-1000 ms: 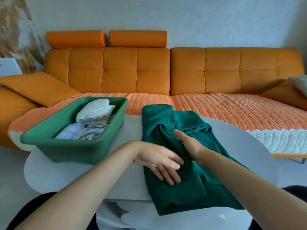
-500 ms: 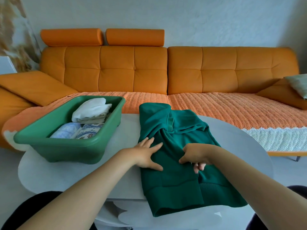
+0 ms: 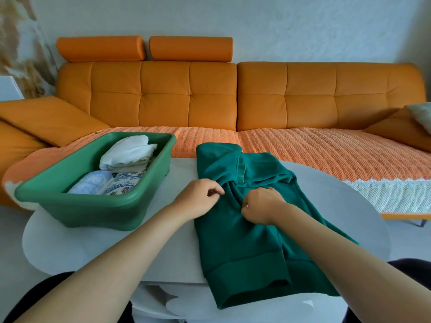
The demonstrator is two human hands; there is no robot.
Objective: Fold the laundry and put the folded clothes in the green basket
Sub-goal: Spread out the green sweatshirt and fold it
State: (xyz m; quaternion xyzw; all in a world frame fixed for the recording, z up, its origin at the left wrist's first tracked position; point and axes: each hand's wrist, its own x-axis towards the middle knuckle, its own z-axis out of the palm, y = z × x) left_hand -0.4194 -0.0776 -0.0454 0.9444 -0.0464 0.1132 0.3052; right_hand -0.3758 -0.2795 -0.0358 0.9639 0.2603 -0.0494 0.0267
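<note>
- Green basket (image 3: 93,213): left of centre on the white table (image 3: 70,248), with folded clothes (image 3: 130,151) inside.
- Left hand (image 3: 200,199): centre of frame, fingers curled, pinching the sweatshirt's left edge. It is the hand nearer the basket.
- Green sweatshirt (image 3: 240,248): centre to lower right, part-folded on the table. Its long axis runs from the near edge up the frame, and the basket lies to its left.
- Right hand (image 3: 263,206): just right of the left hand, fingers curled into a mid-body fold.

left hand (image 3: 198,198) pinching, right hand (image 3: 262,206) gripping
</note>
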